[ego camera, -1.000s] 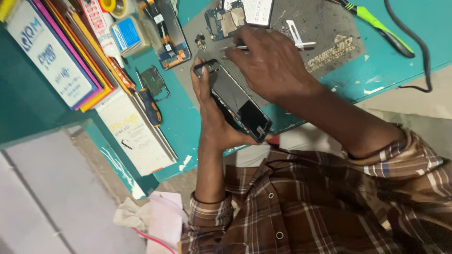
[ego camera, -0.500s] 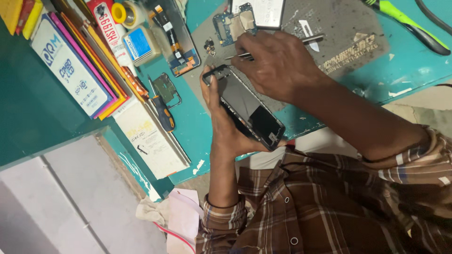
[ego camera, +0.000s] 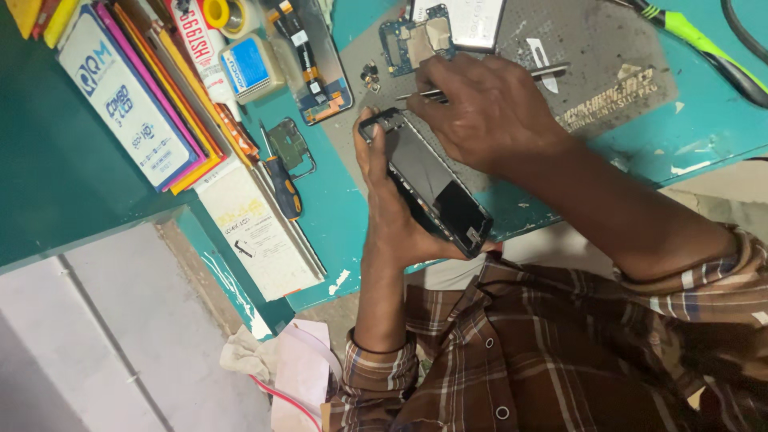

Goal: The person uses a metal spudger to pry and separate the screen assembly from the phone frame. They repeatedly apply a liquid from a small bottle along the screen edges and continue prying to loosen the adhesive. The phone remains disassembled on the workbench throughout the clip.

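Note:
My left hand (ego camera: 392, 212) grips an opened black phone frame (ego camera: 428, 184) from below, holding it tilted over the edge of the teal bench. My right hand (ego camera: 488, 112) is closed on metal tweezers (ego camera: 552, 72), whose tips reach the top end of the phone near my left fingertips. The phone's inside is dark, with small parts at its upper corner. A blue circuit board (ego camera: 416, 40) lies on the grey mat (ego camera: 608, 48) just beyond my right hand.
Several flat coloured boxes (ego camera: 136, 104) lean at the left. A screwdriver (ego camera: 280, 180), a small part (ego camera: 290, 144), a phone back with cables (ego camera: 312, 64), a tape roll (ego camera: 220, 12) and a white box (ego camera: 256, 236) lie on the bench. A green-handled tool (ego camera: 696, 36) rests at top right.
The view has shifted slightly, so everything sits lower and to the right. My hands keep the same hold on the phone and tweezers; the tweezer tips stay at the phone's top end.

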{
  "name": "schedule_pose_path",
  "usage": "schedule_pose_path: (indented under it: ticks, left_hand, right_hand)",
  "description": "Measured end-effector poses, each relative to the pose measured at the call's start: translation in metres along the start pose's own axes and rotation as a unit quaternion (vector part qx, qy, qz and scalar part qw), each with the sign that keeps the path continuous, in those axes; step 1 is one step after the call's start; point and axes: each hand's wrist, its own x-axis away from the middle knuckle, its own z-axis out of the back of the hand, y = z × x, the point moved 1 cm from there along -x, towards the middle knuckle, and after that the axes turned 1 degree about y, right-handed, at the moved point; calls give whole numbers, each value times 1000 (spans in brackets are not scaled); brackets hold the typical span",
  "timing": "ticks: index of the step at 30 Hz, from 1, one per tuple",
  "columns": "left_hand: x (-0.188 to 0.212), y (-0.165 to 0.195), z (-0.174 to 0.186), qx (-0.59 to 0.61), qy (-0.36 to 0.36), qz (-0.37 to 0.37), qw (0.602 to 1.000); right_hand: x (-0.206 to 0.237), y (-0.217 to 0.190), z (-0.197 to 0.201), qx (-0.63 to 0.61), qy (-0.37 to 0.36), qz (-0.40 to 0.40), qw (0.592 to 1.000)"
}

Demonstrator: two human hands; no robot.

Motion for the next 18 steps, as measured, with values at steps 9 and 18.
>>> schedule_pose_path:
  ticks: [9,18]
  left_hand:
    - [-5,5,3,1,8,-22,1000]
    - [-3,1,3,-3,4,-24,1000]
  right_hand:
    - [-4,-3,-1,-6,14,5,1000]
    - [-4,-2,-6,3,14,14,1000]
